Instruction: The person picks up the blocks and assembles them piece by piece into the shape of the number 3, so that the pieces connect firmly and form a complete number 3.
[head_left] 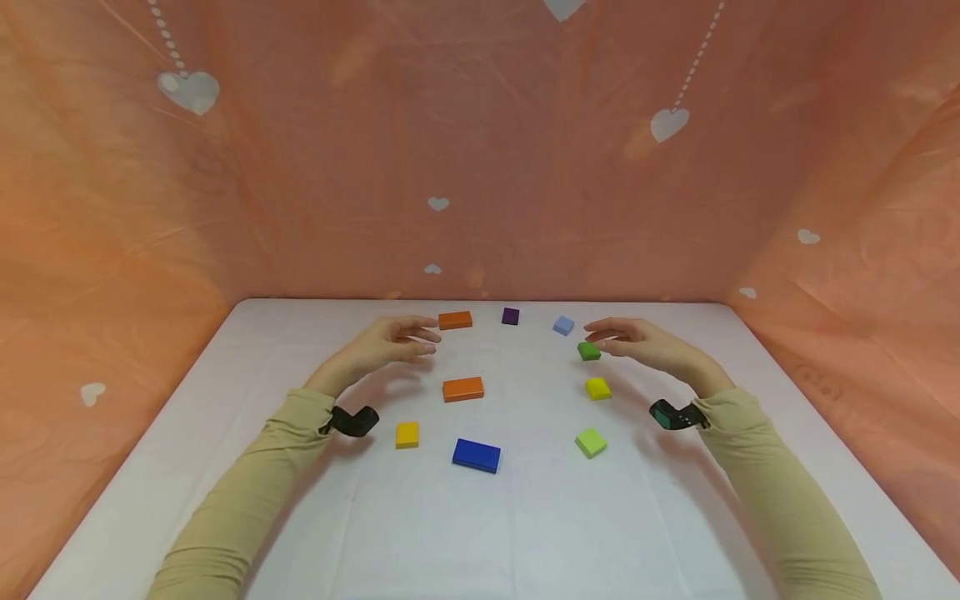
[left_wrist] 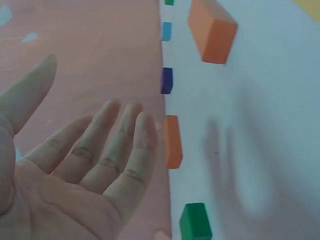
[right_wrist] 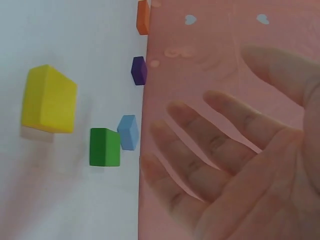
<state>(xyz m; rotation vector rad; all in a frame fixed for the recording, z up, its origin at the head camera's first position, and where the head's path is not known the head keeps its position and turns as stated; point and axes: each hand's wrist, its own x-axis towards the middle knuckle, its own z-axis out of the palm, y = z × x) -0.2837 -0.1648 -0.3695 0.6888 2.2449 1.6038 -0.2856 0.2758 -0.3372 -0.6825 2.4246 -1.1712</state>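
Observation:
My left hand [head_left: 390, 340] hovers over the back left of the table, fingers spread and holding nothing. Closest to its fingertips is the far orange block [head_left: 455, 321]; a green block [left_wrist: 195, 221] shows below in the left wrist view, hidden in the head view. My right hand [head_left: 637, 342] is raised at the back right, its palm bare in the right wrist view. Near its fingers lie a green block [right_wrist: 105, 147] and a light blue block [right_wrist: 128, 132]. A yellow block [head_left: 597, 389] sits closer to me, and a purple block [head_left: 511, 317] stands at the back between the hands.
Nearer on the white table [head_left: 525, 533] lie another orange block [head_left: 463, 389], an amber-yellow block [head_left: 407, 435], a dark blue block [head_left: 476, 456] and a lime block [head_left: 591, 442]. Orange cloth [head_left: 487, 150] with hearts rises behind and at both sides.

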